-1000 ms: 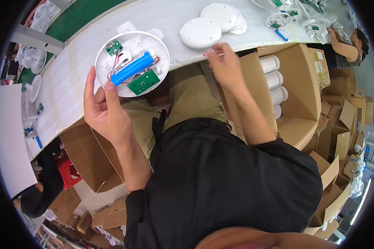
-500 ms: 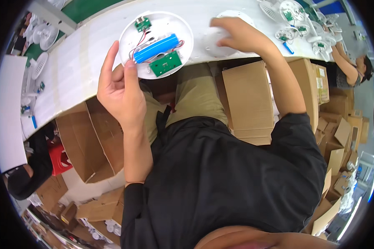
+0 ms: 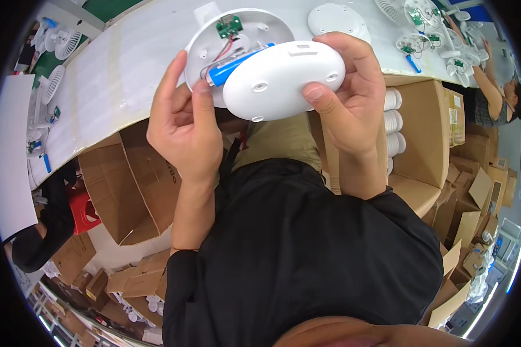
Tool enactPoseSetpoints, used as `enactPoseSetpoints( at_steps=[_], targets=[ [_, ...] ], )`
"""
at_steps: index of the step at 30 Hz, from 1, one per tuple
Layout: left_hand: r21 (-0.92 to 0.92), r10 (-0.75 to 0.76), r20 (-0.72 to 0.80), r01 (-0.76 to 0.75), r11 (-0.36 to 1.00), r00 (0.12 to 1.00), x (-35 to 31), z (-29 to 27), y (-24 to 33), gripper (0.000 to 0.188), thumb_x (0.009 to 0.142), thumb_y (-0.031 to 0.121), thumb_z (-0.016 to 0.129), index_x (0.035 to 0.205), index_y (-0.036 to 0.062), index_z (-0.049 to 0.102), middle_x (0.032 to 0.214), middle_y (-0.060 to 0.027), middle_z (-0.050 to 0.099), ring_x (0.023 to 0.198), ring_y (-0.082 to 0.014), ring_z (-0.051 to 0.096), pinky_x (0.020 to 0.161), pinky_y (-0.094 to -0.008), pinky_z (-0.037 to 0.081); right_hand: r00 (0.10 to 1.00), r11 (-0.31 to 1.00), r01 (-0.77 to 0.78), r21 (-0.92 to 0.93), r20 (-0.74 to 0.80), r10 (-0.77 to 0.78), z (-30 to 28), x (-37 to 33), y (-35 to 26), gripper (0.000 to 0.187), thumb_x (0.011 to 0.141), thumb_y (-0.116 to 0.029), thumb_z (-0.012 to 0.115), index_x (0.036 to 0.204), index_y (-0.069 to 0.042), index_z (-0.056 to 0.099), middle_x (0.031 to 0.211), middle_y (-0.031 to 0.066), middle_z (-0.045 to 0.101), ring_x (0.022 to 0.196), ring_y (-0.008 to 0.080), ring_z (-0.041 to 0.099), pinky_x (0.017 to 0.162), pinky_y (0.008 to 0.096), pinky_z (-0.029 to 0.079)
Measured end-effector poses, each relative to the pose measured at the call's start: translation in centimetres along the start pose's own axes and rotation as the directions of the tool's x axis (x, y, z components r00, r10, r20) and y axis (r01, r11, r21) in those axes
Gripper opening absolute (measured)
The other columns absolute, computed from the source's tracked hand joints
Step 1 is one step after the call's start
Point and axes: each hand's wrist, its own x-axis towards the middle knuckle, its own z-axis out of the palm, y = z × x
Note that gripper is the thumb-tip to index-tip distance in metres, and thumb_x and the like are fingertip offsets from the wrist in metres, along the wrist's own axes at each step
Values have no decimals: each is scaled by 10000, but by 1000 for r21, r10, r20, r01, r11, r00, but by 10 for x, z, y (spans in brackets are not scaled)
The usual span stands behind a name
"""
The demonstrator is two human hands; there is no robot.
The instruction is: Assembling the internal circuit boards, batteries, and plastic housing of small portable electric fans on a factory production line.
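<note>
My left hand (image 3: 185, 124) grips the rim of a round white fan base (image 3: 272, 22), its open inside facing me. Inside it lie a blue cylindrical battery (image 3: 228, 70), a small green circuit board (image 3: 230, 26) and thin red and black wires. Between the fingers and thumb of my right hand (image 3: 353, 95) is a round white cover (image 3: 286, 78) with screw holes and a small slot at its edge. The cover is tilted in front of the base and hides its lower right part, with the other board out of sight.
Another white round cover (image 3: 337, 21) lies on the white table (image 3: 127, 69). Fan parts with boards and batteries (image 3: 414, 43) sit at the right, near another person (image 3: 495, 104). Cardboard boxes (image 3: 118, 191) stand below the table edge; one at right holds white round parts (image 3: 393, 121).
My right hand has picked up a white cover from the table and brought it left, in front of the base. My left hand has shifted slightly right with the base, which is now tilted.
</note>
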Motion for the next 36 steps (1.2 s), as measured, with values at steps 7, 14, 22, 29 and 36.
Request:
enactPoseSetpoints(
  at_steps=[7, 14, 22, 29, 36],
  targets=[
    [94, 81, 20, -83, 992, 996, -8, -5, -8, 410, 916, -13, 603, 1320, -44, 546, 954, -192, 713, 798, -141, 674, 688, -188, 531, 973, 967, 227, -119, 62, -221, 7, 21, 20, 429, 793, 2, 706, 1206, -5, 591, 1179, 122, 600, 1010, 208, 589, 886, 295, 500],
    [79, 77, 76, -82, 993, 994, -13, -16, -5, 438, 929, 19, 591, 1357, -43, 518, 1020, -196, 705, 840, -151, 672, 739, -213, 537, 996, 994, -41, -104, 78, 50, 19, 21, 10, 505, 846, -42, 667, 1329, -4, 525, 1214, 152, 574, 1032, 224, 580, 898, 286, 479],
    [-408, -19, 127, 70, 910, 992, -20, -24, -1, 480, 890, 37, 625, 1339, -94, 515, 1176, -230, 663, 979, -225, 660, 804, -273, 537, 995, 978, -77, -195, 43, 87, 25, 14, 3, 540, 843, -55, 693, 1351, -1, 520, 1212, 141, 586, 1022, 210, 588, 904, 277, 474],
    [-28, -78, 143, 83, 996, 987, -20, -27, 23, 508, 899, 117, 646, 1337, -96, 505, 1214, -239, 637, 991, -249, 647, 813, -279, 527, 988, 955, 35, -294, 154, 11, 19, 11, 4, 573, 811, -30, 720, 1350, 5, 527, 1203, 139, 598, 1021, 197, 591, 899, 266, 471],
    [32, -8, 165, 2, 999, 986, -12, -19, 32, 489, 901, 157, 666, 1317, -69, 541, 1162, -205, 662, 936, -234, 645, 782, -279, 521, 982, 958, 59, -281, 191, -5, 14, 8, -2, 595, 779, -62, 766, 1329, 11, 550, 1186, 148, 608, 1013, 196, 589, 894, 252, 464]
  ],
)
